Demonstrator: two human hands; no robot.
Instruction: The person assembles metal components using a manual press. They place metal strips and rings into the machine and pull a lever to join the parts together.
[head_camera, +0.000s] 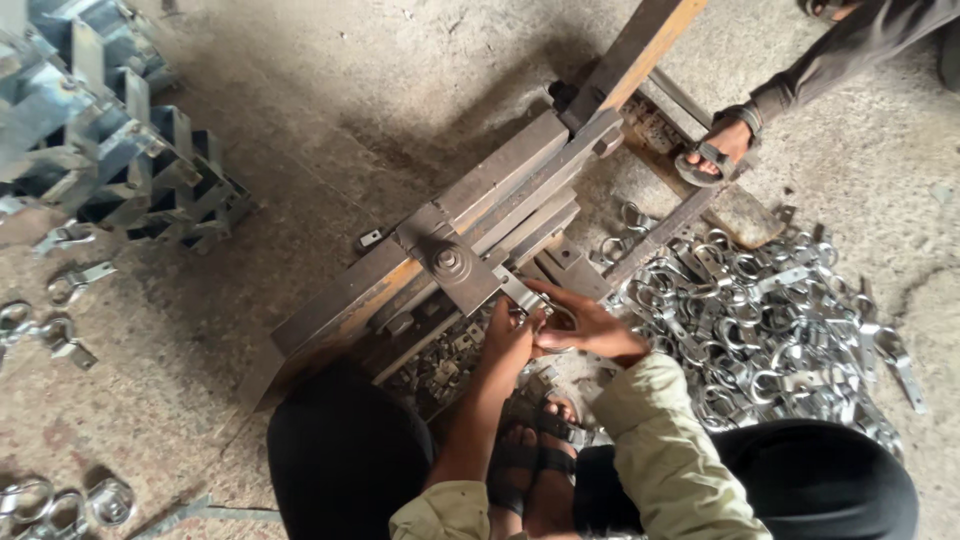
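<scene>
Head view is showing both of the person's hands meeting at the near edge of a rusty steel press jig (470, 215) lying on the concrete floor (350, 70). The left hand (512, 338) is curling its fingers closed around a small flat metal strip (520, 291), pinching it just below the jig's pivot bolt (447, 261). The right hand (588, 325) is coming in from the right of the jig, its fingers partly bent and gripping the same strip's outer end; how tightly they are pressing cannot be told. The strip is sitting touching the jig's near face, tilted down towards the person.

Just below the jig, the person's sandalled feet (530, 460) are resting between the dark trouser knees, with small metal pieces lying in the jig's lower tray (440, 372). To the right of the jig a big pile of shiny ring clamps (770, 325) is spreading across the floor, close beside the right wrist. Beyond the jig's far end a long lever bar (640, 45) is running upward, and another person's foot in a sandal (715, 152) is standing on the frame there. Well left of the jig, stacked galvanised brackets (95, 130) are crowding the corner, with loose clamps (50, 325) scattered near them.
</scene>
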